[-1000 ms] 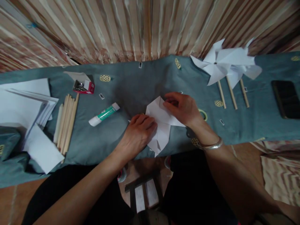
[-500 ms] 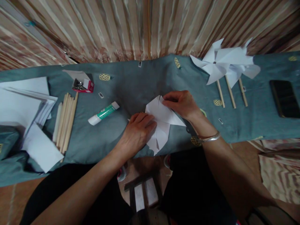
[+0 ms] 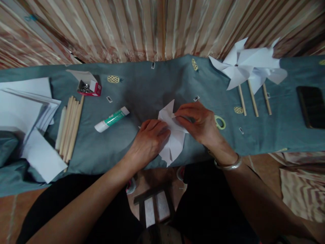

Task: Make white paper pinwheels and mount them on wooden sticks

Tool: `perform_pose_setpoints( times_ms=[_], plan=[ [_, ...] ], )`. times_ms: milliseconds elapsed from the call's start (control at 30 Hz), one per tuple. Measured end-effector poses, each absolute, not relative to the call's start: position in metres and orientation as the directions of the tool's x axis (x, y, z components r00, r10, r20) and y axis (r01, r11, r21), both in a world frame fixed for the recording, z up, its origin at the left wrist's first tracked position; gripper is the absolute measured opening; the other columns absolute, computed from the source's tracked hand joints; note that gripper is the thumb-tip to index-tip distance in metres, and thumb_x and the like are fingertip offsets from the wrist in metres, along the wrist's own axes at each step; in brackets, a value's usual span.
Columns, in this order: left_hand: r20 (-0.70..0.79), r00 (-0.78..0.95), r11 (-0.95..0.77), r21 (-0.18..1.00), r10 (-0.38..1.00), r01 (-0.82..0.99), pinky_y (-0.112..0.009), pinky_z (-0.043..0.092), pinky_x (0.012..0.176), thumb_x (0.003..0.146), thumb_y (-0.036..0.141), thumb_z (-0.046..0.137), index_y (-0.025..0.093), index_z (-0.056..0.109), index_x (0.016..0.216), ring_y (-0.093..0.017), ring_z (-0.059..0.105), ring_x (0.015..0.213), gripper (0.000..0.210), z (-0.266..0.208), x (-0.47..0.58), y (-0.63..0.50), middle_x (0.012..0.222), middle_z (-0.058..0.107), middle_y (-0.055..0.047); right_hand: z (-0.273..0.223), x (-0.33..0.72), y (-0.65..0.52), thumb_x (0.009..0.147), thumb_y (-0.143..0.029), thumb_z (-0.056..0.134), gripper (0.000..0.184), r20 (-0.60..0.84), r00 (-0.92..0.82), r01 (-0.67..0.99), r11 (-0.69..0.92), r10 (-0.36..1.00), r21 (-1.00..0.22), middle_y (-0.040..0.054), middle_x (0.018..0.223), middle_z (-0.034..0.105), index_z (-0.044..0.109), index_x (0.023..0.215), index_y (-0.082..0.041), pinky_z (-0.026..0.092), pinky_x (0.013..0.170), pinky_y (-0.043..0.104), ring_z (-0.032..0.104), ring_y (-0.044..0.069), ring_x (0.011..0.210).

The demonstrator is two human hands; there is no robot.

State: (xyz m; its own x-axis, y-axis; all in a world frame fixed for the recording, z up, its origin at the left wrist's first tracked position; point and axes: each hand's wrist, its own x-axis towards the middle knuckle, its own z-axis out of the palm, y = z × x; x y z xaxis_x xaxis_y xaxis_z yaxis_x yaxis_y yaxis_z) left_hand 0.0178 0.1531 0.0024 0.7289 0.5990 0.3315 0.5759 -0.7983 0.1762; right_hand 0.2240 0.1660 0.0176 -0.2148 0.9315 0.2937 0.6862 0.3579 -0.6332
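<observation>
A white paper pinwheel lies flat near the front edge of the cloth-covered table, its blades partly folded. My left hand presses on its left side, fingers closed over the middle of the paper. At the upper right, my right hand pinches a corner of a blade between thumb and fingers and bends it inward. The pinwheel's centre is partly covered by my left fingers. Just right of my right hand is a light green ring handle, probably of scissors, the rest hidden beneath the hand.
A glue stick lies to the left, with wooden sticks and an open red box of small metal pieces beyond. Paper sheets are at far left. Finished pinwheels and a dark phone lie right.
My right hand has drawn a blade's corner down and inward toward the pinwheel's centre. More of the green ring handle shows. My left hand stays on the paper.
</observation>
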Motion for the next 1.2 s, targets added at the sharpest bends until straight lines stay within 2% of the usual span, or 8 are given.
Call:
perform_pose_setpoints(
  times_ms=[233, 467, 733, 1000, 1100, 1200],
  plan=[
    [0.277, 0.730, -0.779, 0.171, 0.625, 0.603, -0.041, 0.050, 0.087, 0.096, 0.021, 0.050, 0.017, 0.071, 0.101, -0.026, 0.060, 0.099, 0.021, 0.008, 0.019, 0.152, 0.102, 0.070, -0.007, 0.009, 0.223, 0.155, 0.092, -0.018, 0.057, 0.017, 0.385, -0.388, 0.695, 0.540, 0.838, -0.475, 0.0077, 0.098, 0.073, 0.074, 0.091, -0.019, 0.052, 0.082, 0.038, 0.063, 0.022, 0.091],
    [0.291, 0.724, -0.778, 0.162, 0.625, 0.607, -0.040, 0.049, 0.088, 0.097, 0.021, 0.048, 0.019, 0.072, 0.103, -0.024, 0.059, 0.099, 0.025, 0.005, 0.019, 0.153, 0.104, 0.070, -0.007, 0.011, 0.225, 0.148, 0.094, -0.018, 0.054, 0.019, 0.342, -0.469, 0.710, 0.578, 0.814, -0.401, 0.0095, 0.098, 0.072, 0.074, 0.093, -0.017, 0.053, 0.080, 0.039, 0.061, 0.023, 0.090],
    [0.275, 0.724, -0.773, 0.159, 0.632, 0.615, -0.040, 0.048, 0.089, 0.098, 0.022, 0.047, 0.018, 0.071, 0.104, -0.024, 0.059, 0.100, 0.025, 0.005, 0.019, 0.152, 0.104, 0.069, -0.006, 0.011, 0.224, 0.147, 0.094, -0.015, 0.054, 0.020, 0.372, -0.539, 0.715, 0.644, 0.755, -0.272, 0.0123, 0.095, 0.072, 0.074, 0.092, -0.011, 0.054, 0.078, 0.037, 0.060, 0.023, 0.086],
    [0.289, 0.726, -0.779, 0.156, 0.624, 0.608, -0.041, 0.048, 0.091, 0.098, 0.022, 0.046, 0.017, 0.070, 0.104, -0.024, 0.059, 0.100, 0.026, 0.002, 0.019, 0.152, 0.104, 0.069, -0.007, 0.011, 0.223, 0.147, 0.096, -0.016, 0.050, 0.024, 0.292, -0.521, 0.727, 0.597, 0.802, -0.341, 0.0111, 0.097, 0.072, 0.074, 0.092, -0.015, 0.052, 0.080, 0.039, 0.061, 0.024, 0.090],
    [0.252, 0.728, -0.769, 0.161, 0.638, 0.619, -0.041, 0.047, 0.092, 0.097, 0.023, 0.048, 0.018, 0.070, 0.104, -0.025, 0.059, 0.102, 0.023, 0.003, 0.019, 0.151, 0.106, 0.069, -0.006, 0.012, 0.227, 0.149, 0.095, -0.017, 0.052, 0.021, 0.289, -0.505, 0.706, 0.582, 0.813, -0.404, 0.0099, 0.098, 0.072, 0.074, 0.094, -0.017, 0.052, 0.082, 0.039, 0.062, 0.023, 0.091],
    [0.218, 0.730, -0.761, 0.158, 0.648, 0.629, -0.041, 0.046, 0.094, 0.097, 0.024, 0.049, 0.020, 0.069, 0.104, -0.025, 0.058, 0.103, 0.022, 0.004, 0.019, 0.151, 0.108, 0.068, -0.005, 0.015, 0.236, 0.153, 0.092, -0.020, 0.059, 0.015, 0.318, -0.409, 0.699, 0.518, 0.855, -0.493, 0.0069, 0.100, 0.073, 0.074, 0.096, -0.020, 0.052, 0.086, 0.040, 0.065, 0.022, 0.093]
  ],
)
